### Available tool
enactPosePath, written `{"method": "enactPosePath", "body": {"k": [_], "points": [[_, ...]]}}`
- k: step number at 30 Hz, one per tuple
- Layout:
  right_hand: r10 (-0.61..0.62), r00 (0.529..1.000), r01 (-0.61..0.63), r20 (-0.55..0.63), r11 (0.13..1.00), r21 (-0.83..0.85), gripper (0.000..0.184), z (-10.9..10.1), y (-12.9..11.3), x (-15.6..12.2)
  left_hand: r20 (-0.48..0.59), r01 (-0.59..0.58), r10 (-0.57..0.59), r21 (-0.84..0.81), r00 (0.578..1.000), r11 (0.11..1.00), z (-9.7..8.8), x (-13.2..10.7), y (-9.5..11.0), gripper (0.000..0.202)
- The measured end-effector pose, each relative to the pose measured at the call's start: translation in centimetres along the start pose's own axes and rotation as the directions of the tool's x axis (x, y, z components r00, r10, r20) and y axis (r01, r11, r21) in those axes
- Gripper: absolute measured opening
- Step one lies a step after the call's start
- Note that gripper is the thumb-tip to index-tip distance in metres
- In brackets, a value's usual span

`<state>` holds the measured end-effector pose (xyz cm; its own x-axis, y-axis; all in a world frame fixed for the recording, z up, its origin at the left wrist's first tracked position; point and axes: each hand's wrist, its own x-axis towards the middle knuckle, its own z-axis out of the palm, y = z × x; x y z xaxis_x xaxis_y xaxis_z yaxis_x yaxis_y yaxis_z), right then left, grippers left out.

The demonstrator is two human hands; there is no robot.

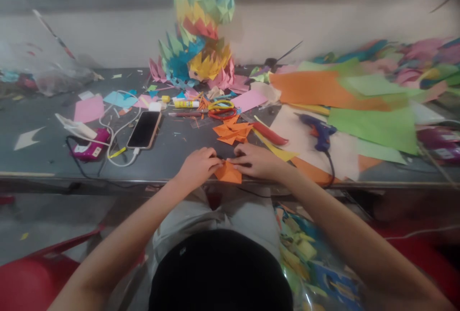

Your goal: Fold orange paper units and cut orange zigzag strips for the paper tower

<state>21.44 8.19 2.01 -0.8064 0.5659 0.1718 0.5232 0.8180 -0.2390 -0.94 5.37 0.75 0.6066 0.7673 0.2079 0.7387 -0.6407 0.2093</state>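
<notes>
A small piece of folded orange paper [229, 173] lies at the table's front edge, between my two hands. My left hand [201, 163] pinches its upper left part, with the fingers closed. From the other side, my right hand [253, 160] pinches its upper right part. The thumbs nearly meet over the paper, and the fingers hide its top edge. Just beyond my hands sits a pile of pointed orange folded papers [233, 131]. To the right of that pile lies a red-handled cutter [270, 132], and behind it are scissors [221, 109] with yellow and red handles.
A phone [144, 129] on a white cable and a purple power socket [91, 145] lie on the left. At right, a blue glue gun [319, 131] rests on pale paper beside large green sheets [377, 126]. A tall coloured paper sculpture [201, 57] stands at the back.
</notes>
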Motion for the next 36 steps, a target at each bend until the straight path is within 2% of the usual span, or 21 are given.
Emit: {"method": "enactPosePath", "body": {"k": [8,15,21,25,28,30,33,35,36], "points": [[0.083,0.996,-0.082,-0.024,0.996,0.040,0.032,-0.4,1.0,-1.6,0.053,0.010,-0.012,0.027,0.999,1.000,-0.7,0.1,-0.1,0.022],[0.105,0.989,-0.085,-0.102,0.980,0.182,0.032,-0.8,-1.0,-0.8,0.133,-0.039,0.040,-0.005,0.990,0.999,-1.7,-0.1,-0.8,0.028],[0.027,0.999,-0.033,0.035,0.982,0.187,0.031,-1.6,-2.9,0.0,0.059,-0.033,0.033,-0.007,0.998,0.999,-1.1,-0.5,-0.9,0.030],[0.019,0.998,-0.030,0.058,0.980,0.194,0.031,-1.9,-2.2,0.3,0.033,-0.038,0.039,-0.012,0.999,0.999,-0.8,-0.1,-1.5,0.026],[0.045,0.995,-0.060,0.086,0.982,0.178,0.040,-1.6,-1.5,0.5,0.030,-0.024,0.023,0.017,0.999,1.000,-0.9,0.5,-2.1,0.027],[0.057,0.992,-0.077,0.114,0.980,0.182,0.048,-1.0,-1.3,0.8,-0.035,0.022,-0.021,0.028,0.999,0.999,-1.0,0.8,-2.2,0.029],[0.084,0.987,-0.114,0.134,0.966,0.233,0.053,-0.2,-1.3,1.3,-0.241,0.092,-0.095,-0.026,0.966,0.995,-1.1,0.5,-1.1,0.023],[0.098,0.986,-0.133,0.134,0.951,0.280,0.052,-0.1,-1.4,1.7,-0.332,0.069,-0.096,-0.092,0.938,0.993,-0.9,0.0,0.3,0.023],[0.104,0.986,-0.140,0.134,0.943,0.301,0.049,-0.1,-1.4,1.9,-0.322,0.030,-0.068,-0.122,0.944,0.992,-0.7,-0.3,1.0,0.022]]}}
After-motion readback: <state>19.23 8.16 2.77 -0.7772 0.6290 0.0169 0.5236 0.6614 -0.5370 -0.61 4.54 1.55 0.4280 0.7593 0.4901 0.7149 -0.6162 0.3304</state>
